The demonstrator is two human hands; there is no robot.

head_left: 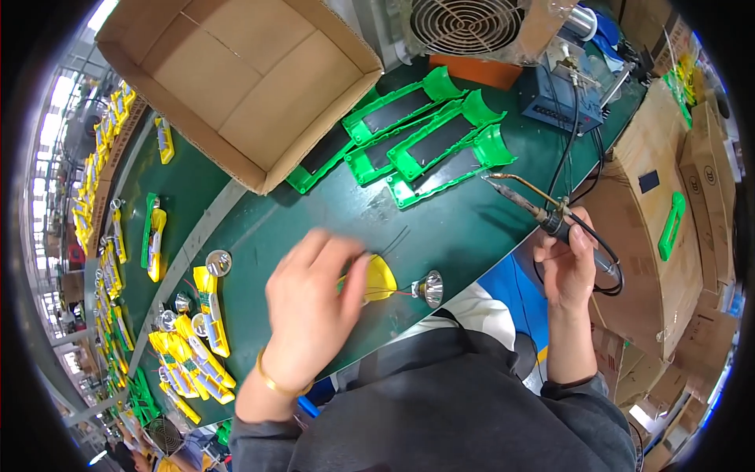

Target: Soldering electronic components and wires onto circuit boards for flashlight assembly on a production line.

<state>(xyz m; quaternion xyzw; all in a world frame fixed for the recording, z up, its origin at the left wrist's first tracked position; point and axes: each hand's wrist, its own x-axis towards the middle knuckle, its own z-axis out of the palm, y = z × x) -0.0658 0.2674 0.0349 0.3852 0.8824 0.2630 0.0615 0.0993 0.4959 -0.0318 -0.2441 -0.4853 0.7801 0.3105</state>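
Observation:
In my right hand is a soldering iron, its fingers wrapped round the dark handle. A thin brass-coloured tube runs along the iron toward its tip, which points left over the table. My left hand, smeared by motion, is over a yellow plastic part and partly hides it. Whether its fingers hold that part cannot be made out. A reddish wire joins the yellow part to a shiny lamp reflector near the table's front edge. Thin dark wires stick out beyond the part.
Several green plastic housings lie ahead, beside an open cardboard box. Yellow assemblies with reflectors are grouped at left. A fan and a blue soldering unit stand at the back right. Cardboard boxes stand right.

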